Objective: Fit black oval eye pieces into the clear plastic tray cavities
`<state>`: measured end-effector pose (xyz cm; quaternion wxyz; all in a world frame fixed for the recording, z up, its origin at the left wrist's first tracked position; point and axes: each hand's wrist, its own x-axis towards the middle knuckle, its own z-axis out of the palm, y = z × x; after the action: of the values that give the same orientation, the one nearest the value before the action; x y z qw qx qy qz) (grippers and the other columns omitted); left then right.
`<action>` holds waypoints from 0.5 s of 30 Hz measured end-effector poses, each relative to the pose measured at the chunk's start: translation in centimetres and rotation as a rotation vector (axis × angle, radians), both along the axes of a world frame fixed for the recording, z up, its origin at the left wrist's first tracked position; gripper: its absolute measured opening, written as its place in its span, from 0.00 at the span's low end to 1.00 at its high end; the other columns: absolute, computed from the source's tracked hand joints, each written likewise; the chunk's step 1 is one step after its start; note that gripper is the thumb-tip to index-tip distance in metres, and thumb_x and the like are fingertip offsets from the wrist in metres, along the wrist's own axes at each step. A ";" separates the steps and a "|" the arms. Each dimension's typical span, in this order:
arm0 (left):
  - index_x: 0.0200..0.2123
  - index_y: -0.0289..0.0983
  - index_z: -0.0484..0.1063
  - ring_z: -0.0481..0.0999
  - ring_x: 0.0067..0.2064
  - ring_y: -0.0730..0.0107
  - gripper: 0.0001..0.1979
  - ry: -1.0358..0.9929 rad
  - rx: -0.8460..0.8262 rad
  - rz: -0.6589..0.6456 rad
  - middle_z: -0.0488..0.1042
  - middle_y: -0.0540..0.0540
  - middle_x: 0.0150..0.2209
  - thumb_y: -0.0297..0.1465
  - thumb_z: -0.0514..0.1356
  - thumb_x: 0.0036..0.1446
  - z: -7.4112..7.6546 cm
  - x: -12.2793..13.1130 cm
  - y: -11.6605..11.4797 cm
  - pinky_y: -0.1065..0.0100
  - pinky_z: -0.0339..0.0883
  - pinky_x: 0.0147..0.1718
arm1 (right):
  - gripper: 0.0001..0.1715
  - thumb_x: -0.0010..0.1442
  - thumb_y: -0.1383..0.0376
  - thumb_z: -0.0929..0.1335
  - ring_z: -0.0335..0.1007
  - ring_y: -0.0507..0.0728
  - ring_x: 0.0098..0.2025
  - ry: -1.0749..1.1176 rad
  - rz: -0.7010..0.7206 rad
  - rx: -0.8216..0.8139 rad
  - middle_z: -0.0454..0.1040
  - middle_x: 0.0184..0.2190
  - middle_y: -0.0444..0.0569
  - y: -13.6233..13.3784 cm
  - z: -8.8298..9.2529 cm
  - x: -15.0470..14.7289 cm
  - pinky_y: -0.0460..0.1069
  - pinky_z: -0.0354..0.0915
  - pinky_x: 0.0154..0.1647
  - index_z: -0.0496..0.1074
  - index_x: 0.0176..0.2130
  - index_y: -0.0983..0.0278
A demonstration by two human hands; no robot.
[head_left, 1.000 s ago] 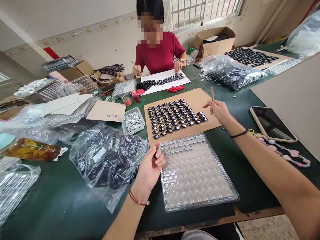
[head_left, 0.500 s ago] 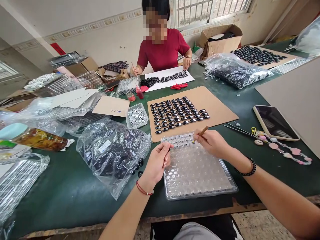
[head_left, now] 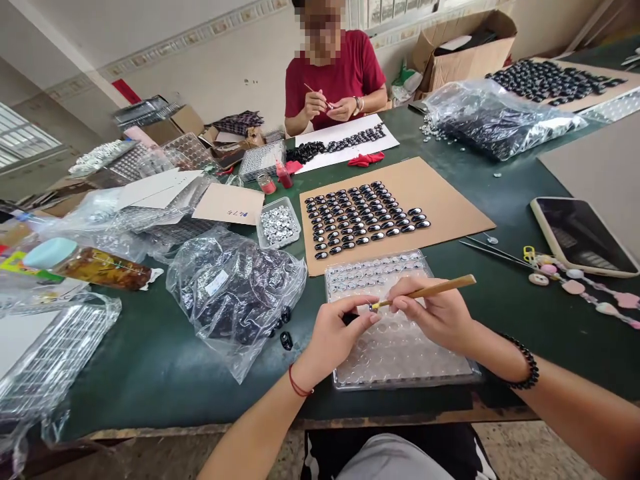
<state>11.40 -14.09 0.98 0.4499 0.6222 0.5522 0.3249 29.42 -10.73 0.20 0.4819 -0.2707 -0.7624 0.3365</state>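
My left hand (head_left: 333, 333) pinches a small glossy black piece (head_left: 351, 319) between thumb and fingers, partly hidden by them. My right hand (head_left: 440, 313) grips a thin wooden stick (head_left: 447, 287) like a pen. Its yellowish tip meets the piece at my left fingertips, where a tiny shiny bit shows; the exact contact is too small to tell. Both hands are above a clear plastic tray (head_left: 400, 367) with round hollows; small silvery discs (head_left: 373, 267) sit in its far rows. Beyond it, rows of black oval pieces (head_left: 367, 217) lie on brown cardboard (head_left: 455, 200).
Left of the tray lies a clear bag of black pieces (head_left: 235, 293), with several loose pieces (head_left: 286, 341) beside it. A tub of silvery discs (head_left: 278, 225) stands behind. Tweezers (head_left: 495, 253), a phone (head_left: 583, 233) and a beaded strap (head_left: 573, 287) lie right. A co-worker (head_left: 333, 80) sits opposite.
My right hand has brought the stick from the tray's far rows to the black piece in my left hand. The co-worker has raised both hands together off the white sheet. The view has shifted slightly.
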 end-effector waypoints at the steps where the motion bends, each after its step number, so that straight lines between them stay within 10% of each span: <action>1: 0.39 0.37 0.75 0.62 0.19 0.78 0.13 0.001 0.011 0.002 0.73 0.49 0.25 0.36 0.59 0.51 0.0 0.0 0.0 0.74 0.58 0.20 | 0.05 0.59 0.68 0.63 0.63 0.48 0.24 0.005 0.012 -0.001 0.67 0.21 0.43 0.0 0.0 0.0 0.43 0.60 0.24 0.67 0.31 0.64; 15: 0.36 0.40 0.76 0.70 0.26 0.69 0.10 0.033 0.112 0.123 0.74 0.49 0.24 0.35 0.60 0.50 -0.3 0.2 0.0 0.71 0.61 0.24 | 0.06 0.59 0.68 0.63 0.62 0.49 0.24 -0.002 -0.090 0.091 0.66 0.22 0.43 -1.3 -0.1 -0.3 0.45 0.59 0.26 0.64 0.29 0.63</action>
<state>11.61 -14.12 0.66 0.3844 0.6164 0.5780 0.3719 29.17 -12.03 0.14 0.5078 -0.2828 -0.7644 0.2791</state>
